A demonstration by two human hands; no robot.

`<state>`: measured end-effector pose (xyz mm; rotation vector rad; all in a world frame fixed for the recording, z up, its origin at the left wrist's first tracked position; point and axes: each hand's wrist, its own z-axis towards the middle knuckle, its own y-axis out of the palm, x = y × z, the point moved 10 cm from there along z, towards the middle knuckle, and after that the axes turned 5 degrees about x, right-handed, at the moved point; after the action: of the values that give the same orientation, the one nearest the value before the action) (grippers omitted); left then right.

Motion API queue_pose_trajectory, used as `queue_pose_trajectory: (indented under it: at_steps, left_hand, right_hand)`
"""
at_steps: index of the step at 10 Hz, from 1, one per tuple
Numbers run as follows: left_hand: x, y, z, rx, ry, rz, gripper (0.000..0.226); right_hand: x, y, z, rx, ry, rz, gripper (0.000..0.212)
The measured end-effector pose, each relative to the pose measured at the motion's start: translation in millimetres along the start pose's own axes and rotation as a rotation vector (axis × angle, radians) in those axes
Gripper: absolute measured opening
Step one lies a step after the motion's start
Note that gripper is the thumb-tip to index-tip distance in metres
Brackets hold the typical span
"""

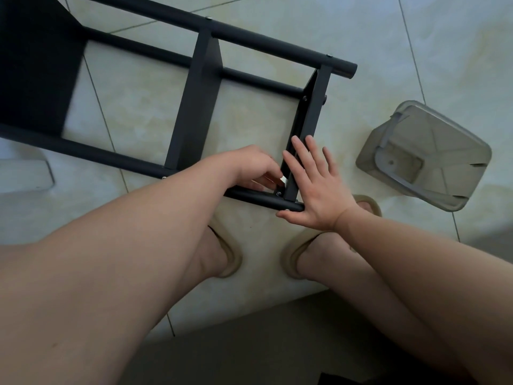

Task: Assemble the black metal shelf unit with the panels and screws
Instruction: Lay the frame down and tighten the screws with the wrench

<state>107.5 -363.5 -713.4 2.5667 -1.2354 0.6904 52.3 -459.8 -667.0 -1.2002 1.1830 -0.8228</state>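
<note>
The black metal shelf unit (194, 107) lies on its side on the tiled floor, its round posts running from upper left to lower right. Black panels cross between the posts. My right hand (313, 187) rests flat, fingers straight, against the end panel (308, 120) and the tip of the near post (261, 197). My left hand (255, 168) curls its fingers round a small silvery tool (282, 180) at a screw (278, 193) where that panel meets the post. Most of the tool is hidden by the fingers.
A grey plastic bin (424, 159) lies tipped over on the floor to the right of the shelf. My two feet in beige slippers (227, 257) stand just below the near post. A pale object (27, 173) sits at the left edge.
</note>
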Motion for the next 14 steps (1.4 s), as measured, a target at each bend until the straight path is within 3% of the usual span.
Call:
queue_pose_trajectory:
  at_steps: [1,5,10,12,14]
  left_hand:
    - [-0.2,0.0,0.7,0.022,-0.014,-0.1,0.005]
    - [2.6,7.5,1.9,-0.014,0.019,-0.009,0.006]
    - [7.9,1.1,4.4,0.043,0.1,-0.051,0.01]
    - [14.1,-2.2,2.5,0.092,0.134,0.084,0.013]
    - [13.3,-4.5,2.1,0.094,0.126,0.013,0.011]
  right_hand:
    - [0.2,-0.1,-0.4,-0.008,0.004,-0.002,0.108]
    - [3.5,-0.7,-1.1,-0.041,0.03,-0.075,0.122]
    - [3.1,-0.7,-0.3,-0.031,0.047,0.014,0.119]
    - [2.3,-1.1,0.1,-0.027,0.048,0.017,0.118]
    - [2.1,-0.3,0.2,-0.026,0.053,0.027,0.119]
